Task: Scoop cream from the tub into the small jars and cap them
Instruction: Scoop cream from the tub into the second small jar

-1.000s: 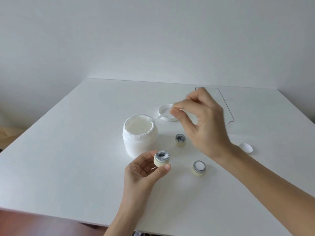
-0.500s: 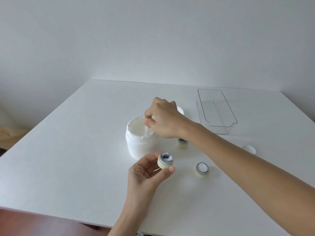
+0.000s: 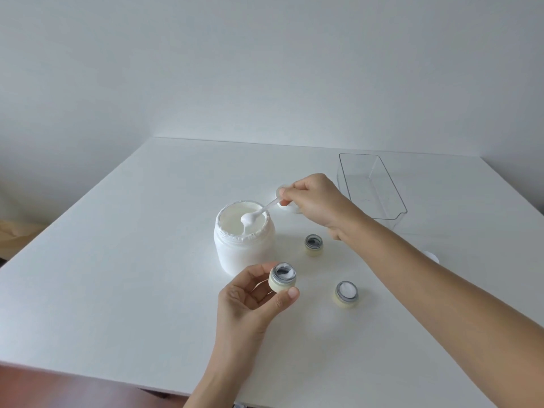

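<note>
The white cream tub (image 3: 244, 245) stands open in the middle of the white table (image 3: 117, 260). My right hand (image 3: 316, 198) pinches a small white spoon (image 3: 259, 214) whose bowl, loaded with cream, hangs over the tub's mouth. In front of the tub my left hand (image 3: 250, 304) holds a small pale yellow jar (image 3: 282, 276), partly filled with cream, between thumb and fingers. Two more uncapped small jars stand on the table: one (image 3: 313, 245) right of the tub looks nearly empty, the other (image 3: 346, 294) nearer me is filled with cream.
A clear plastic bin (image 3: 371, 189) stands empty at the back right. The tub's white lid (image 3: 290, 209) lies mostly hidden behind my right hand. A small white cap (image 3: 431, 257) peeks out beyond my right forearm. The table's front edge runs close below my left wrist.
My right hand went from above the small jars to the tub, dipped the spoon in, and now lifts it out loaded with cream. My left hand has kept the jar nearly still.
</note>
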`<action>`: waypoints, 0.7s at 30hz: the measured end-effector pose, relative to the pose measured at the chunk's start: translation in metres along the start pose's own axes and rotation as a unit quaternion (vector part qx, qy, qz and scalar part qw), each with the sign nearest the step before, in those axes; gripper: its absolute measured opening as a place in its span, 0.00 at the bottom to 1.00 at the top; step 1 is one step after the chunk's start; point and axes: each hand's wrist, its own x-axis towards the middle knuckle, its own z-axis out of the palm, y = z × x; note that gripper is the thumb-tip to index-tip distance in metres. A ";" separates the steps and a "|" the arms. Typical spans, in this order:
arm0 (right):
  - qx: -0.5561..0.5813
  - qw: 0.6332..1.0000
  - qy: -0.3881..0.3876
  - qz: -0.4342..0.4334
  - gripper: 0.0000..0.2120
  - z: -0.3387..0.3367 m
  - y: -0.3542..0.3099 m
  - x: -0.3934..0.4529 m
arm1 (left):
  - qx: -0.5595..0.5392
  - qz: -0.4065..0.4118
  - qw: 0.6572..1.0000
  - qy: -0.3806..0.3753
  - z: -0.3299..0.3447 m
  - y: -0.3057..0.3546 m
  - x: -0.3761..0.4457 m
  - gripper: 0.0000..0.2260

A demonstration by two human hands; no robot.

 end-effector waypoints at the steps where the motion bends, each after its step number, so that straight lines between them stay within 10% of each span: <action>1: 0.011 1.000 -0.003 0.008 0.13 -0.002 0.002 0.001 | -0.002 0.001 1.000 0.001 0.000 0.000 0.000 0.16; 21: 0.015 0.998 0.002 0.053 0.14 -0.022 0.035 -0.063 | -0.034 0.019 0.999 0.026 -0.002 -0.005 0.004 0.19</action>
